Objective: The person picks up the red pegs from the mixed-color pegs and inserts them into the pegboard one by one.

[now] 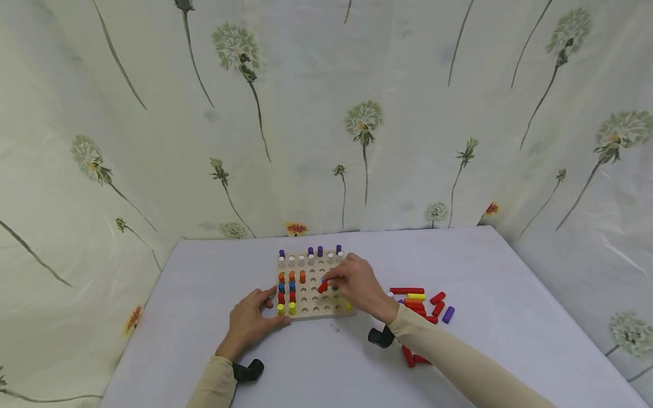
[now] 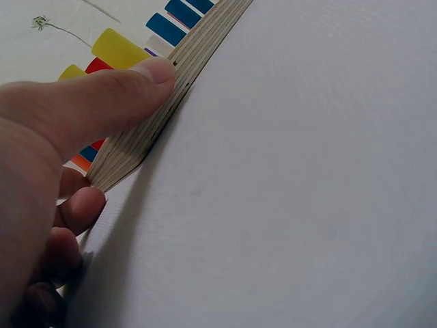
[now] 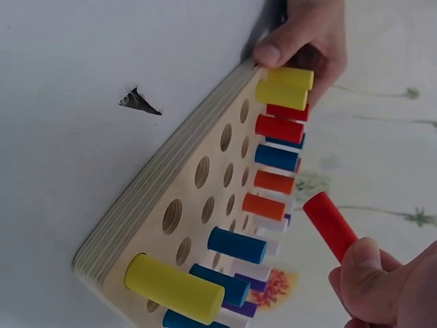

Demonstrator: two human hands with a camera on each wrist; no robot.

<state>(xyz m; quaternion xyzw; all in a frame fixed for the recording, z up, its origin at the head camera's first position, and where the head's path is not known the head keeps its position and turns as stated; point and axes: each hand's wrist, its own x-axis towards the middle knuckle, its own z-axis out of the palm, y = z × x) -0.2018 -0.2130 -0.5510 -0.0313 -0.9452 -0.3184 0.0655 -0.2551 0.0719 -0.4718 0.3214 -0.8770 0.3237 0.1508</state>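
Note:
A wooden pegboard (image 1: 326, 314) lies on the table with rows of yellow, red, blue, orange, white and purple pegs standing in many of its holes. At its near left corner my left hand (image 1: 250, 322) grips it, thumb along the front edge and fingers curled at the left side. My right hand (image 1: 359, 283) pinches a red peg (image 3: 330, 225) by one end between thumb and fingers, tilted above the board's holes. A yellow peg (image 3: 174, 287) stands in the near right corner, seen large in the right wrist view. The right forearm partly hides the loose pegs.
Right of the board lies a scattered pile of loose pegs, mostly red (image 1: 406, 290), with a yellow one (image 1: 416, 296) and a purple one (image 1: 448, 314). A small dark tear (image 3: 140, 101) marks the white table cover. Flower-printed cloth (image 1: 306, 187) hangs behind the table.

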